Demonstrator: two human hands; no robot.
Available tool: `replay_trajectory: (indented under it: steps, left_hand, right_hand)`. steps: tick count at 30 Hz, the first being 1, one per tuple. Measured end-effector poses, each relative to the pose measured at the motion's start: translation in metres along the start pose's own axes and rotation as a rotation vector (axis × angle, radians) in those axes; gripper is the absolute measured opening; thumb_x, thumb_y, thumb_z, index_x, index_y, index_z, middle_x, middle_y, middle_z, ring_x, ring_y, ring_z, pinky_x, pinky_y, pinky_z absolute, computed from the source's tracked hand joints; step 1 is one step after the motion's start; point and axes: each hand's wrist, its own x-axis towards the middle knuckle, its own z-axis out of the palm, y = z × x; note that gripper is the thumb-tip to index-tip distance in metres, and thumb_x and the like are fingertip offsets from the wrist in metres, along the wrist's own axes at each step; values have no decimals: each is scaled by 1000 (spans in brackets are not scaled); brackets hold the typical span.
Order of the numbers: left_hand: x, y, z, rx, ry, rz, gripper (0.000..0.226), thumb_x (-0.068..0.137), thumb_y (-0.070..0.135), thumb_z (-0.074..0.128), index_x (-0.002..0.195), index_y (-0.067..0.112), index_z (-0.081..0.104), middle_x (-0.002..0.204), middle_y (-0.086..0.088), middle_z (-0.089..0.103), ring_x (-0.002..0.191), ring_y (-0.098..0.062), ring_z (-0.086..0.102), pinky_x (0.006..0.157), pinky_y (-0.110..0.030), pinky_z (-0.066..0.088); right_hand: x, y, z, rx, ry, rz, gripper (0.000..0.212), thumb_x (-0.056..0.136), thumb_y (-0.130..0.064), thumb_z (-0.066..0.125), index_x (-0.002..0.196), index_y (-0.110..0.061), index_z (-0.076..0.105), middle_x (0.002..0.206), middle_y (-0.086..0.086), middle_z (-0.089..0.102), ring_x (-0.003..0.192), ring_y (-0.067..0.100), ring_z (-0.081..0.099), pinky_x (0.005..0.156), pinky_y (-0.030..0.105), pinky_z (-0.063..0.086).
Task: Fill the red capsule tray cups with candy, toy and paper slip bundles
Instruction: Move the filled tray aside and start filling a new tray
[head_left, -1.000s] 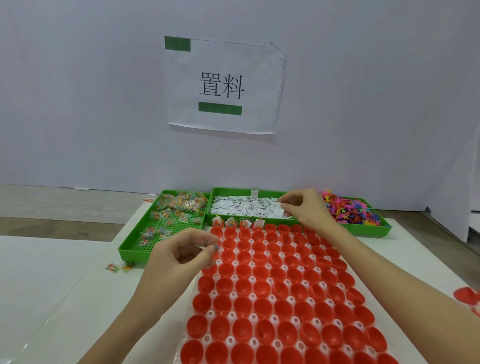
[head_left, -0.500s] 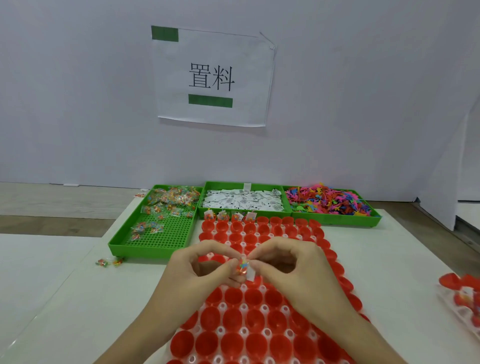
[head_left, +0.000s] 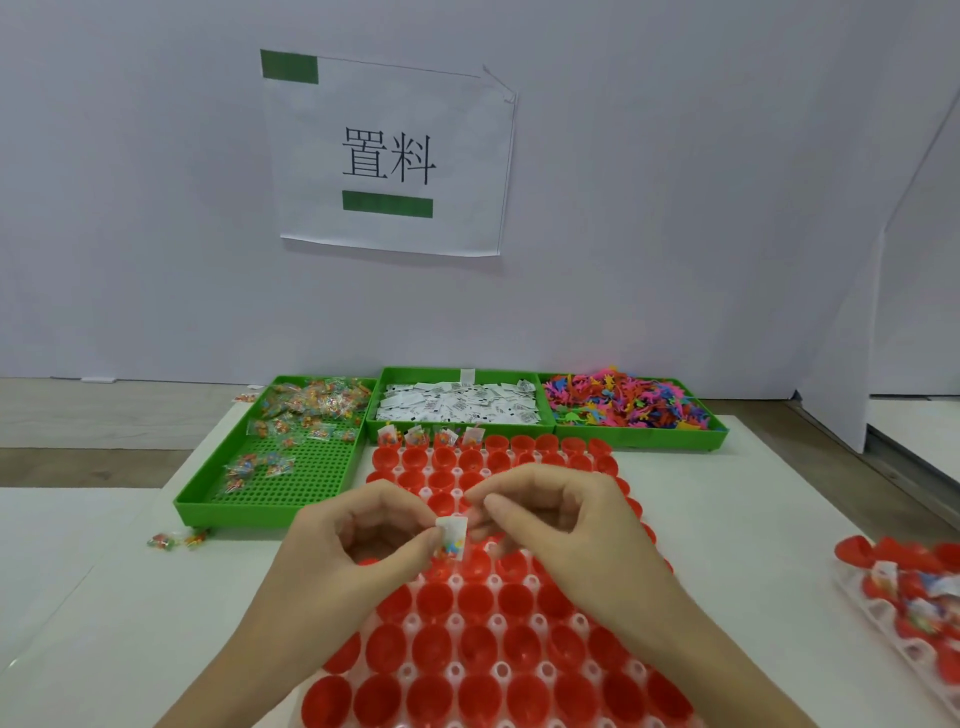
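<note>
White paper sign reading "置料", green tape strips, behind trays.

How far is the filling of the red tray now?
Done: four far-left cups in the red tray hold bundles. In hand: left hand and right hand pinch a fifth bundle together. Left: every other visible cup looks empty.
</note>
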Motion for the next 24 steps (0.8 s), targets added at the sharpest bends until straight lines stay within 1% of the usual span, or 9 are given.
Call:
replay_trajectory:
  steps: [2,6,8,10,12,14,17,21,24]
  left_hand:
    - [0,1,-2,-14,20,-10,11,79,17,81,89,20,78,78,-11,75,70,-23,71,69,-24,59]
    - [2,2,-5,-8,45,-12,26,85,12,78,104,29,74,81,-9,76,73,-26,72,72,-31,61]
    - [3,2,-7,-2,58,-5,24,86,14,76,106,27,73,81,-10,74,75,-25,72,72,-31,61]
    - [4,2,-8,9,66,11,18,86,17,75,103,23,74,79,-10,72,75,-23,71,70,-28,60]
    - [5,1,-10,46,59,32,14,89,10,72,96,21,77,79,-8,73,72,-21,70,68,-26,59]
    - [5,-1,-11,81,56,29,24,92,3,68,91,23,80,80,-6,74,70,-18,69,67,-22,58]
    - [5,-1,-12,74,66,-3,28,93,2,67,90,25,82,76,-6,73,66,-18,68,65,-18,56]
    - [6,-1,-12,58,76,-26,24,92,6,68,89,25,82,72,-10,71,64,-20,69,66,-18,55]
    - [5,-1,-12,46,92,-44,22,91,9,69,88,25,82,70,-13,72,64,-23,70,69,-23,57]
  right_hand:
    - [14,6,-14,-50,76,27,18,98,-5,62,101,-15,77,87,4,79,82,19,76,71,26,60]
    - [58,24,-62,-314,223,143,18,98,-6,62,100,-18,74,82,0,78,77,14,75,67,23,59]
    - [82,39,-90,-437,289,221,16,99,-6,61,100,-16,74,82,1,77,76,15,74,69,27,61]
    - [104,55,-117,-578,326,279,16,98,-4,61,97,-11,75,85,6,76,76,17,71,73,29,60]
    - [121,71,-139,-756,309,311,16,96,-2,63,95,-10,77,91,9,76,78,16,67,73,25,53]
    - [133,83,-155,-922,241,345,13,93,-3,68,94,-11,79,99,10,76,85,18,66,79,25,49]
    - [143,92,-169,-1103,118,400,8,89,-15,78,96,-12,81,105,7,78,93,19,68,81,26,47]
    - [151,93,-173,-1104,64,481,24,85,-32,81,99,-12,81,101,5,78,88,17,66,81,28,49]
    - [156,93,-173,-1083,77,544,26,83,-34,83,97,-12,81,98,5,77,87,17,64,84,30,50]
